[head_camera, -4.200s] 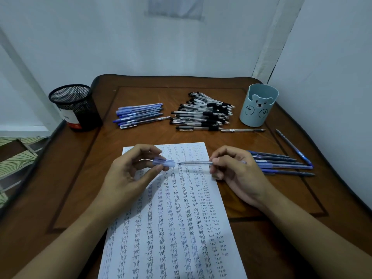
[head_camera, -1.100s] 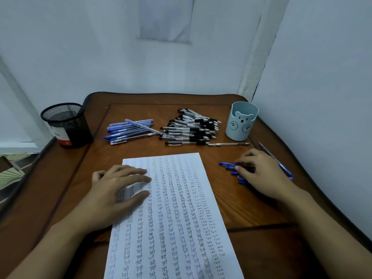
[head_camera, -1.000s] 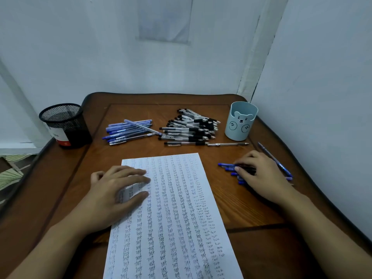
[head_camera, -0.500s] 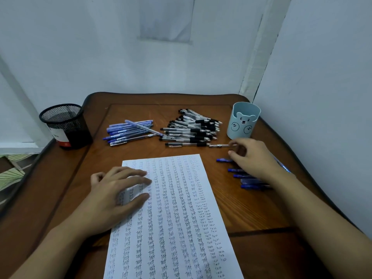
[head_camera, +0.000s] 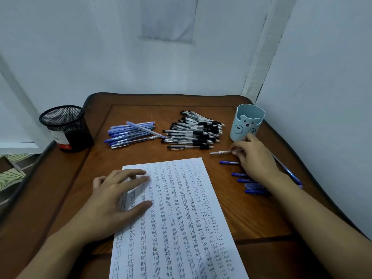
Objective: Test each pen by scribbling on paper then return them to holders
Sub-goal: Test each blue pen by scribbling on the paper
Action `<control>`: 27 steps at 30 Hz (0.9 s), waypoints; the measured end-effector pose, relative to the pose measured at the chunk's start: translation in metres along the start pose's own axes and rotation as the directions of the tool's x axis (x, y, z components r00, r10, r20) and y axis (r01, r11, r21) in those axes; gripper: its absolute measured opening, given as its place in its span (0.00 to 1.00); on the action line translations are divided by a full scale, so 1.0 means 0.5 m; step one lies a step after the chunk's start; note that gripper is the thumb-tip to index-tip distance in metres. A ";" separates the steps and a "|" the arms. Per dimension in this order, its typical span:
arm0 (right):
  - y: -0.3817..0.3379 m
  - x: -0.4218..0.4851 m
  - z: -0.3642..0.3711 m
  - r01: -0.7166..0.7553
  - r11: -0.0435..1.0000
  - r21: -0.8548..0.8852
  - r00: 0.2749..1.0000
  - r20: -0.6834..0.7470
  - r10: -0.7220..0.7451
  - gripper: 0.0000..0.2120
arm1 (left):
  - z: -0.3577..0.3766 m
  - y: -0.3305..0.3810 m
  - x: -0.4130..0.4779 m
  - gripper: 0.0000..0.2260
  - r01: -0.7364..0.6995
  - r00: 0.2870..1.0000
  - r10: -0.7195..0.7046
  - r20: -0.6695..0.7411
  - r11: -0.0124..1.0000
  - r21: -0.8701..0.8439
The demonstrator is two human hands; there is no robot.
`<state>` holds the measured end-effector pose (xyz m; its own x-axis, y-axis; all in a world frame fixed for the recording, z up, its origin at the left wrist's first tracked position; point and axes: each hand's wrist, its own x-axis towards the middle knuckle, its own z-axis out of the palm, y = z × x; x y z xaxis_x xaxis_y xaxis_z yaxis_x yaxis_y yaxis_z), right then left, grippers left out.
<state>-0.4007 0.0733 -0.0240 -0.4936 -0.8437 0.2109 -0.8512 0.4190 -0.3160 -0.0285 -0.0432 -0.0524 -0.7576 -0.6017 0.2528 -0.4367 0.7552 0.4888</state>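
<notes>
A white sheet of paper [head_camera: 181, 214] covered in rows of "test" scribbles lies in front of me. My left hand [head_camera: 114, 200] rests flat on its left side, fingers spread. My right hand [head_camera: 255, 158] is at the right, in front of the light blue bear holder [head_camera: 246, 122], and pinches the end of a thin clear pen [head_camera: 221, 152] that lies on the table. Several blue pens [head_camera: 239, 175] lie under and beside that hand. A black mesh holder [head_camera: 65, 127] stands at the far left.
A pile of blue pens [head_camera: 130, 133] and a larger pile of black-grip pens [head_camera: 195, 131] lie at the back of the wooden table [head_camera: 251, 216]. One more blue pen [head_camera: 289, 174] lies near the right edge. Walls close in behind and to the right.
My right hand moved off the blue pens at the right and up to the clear pen near the bear holder, closing its fingertips on it. My left hand stayed on the paper.
</notes>
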 end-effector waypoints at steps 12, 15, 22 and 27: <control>-0.135 -0.111 -0.024 -0.117 0.207 0.971 0.988 0.136 -0.078 0.04 | -0.009 0.002 -0.005 0.28 -0.007 0.996 0.001 0.088 0.998 0.065; -0.142 -0.112 -0.002 -0.197 0.040 0.980 0.975 0.200 -0.099 0.11 | -0.012 0.001 -0.008 0.27 -0.012 0.994 0.007 0.107 0.999 0.051; -0.152 -0.090 0.035 -0.171 0.249 0.953 0.951 0.226 -0.213 0.07 | -0.016 0.012 -0.010 0.26 -0.018 0.997 0.017 0.077 1.000 0.019; -0.137 -0.078 0.039 -0.038 0.480 0.876 0.929 0.208 -0.305 0.03 | -0.016 0.013 -0.011 0.26 -0.025 0.996 0.023 0.086 1.000 0.018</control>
<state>-0.3199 0.0712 -0.0285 -0.1617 -0.9817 0.1004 -0.2337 -0.0607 -0.9704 -0.0232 -0.0373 -0.0438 -0.8066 -0.5594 0.1909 -0.4263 0.7743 0.4676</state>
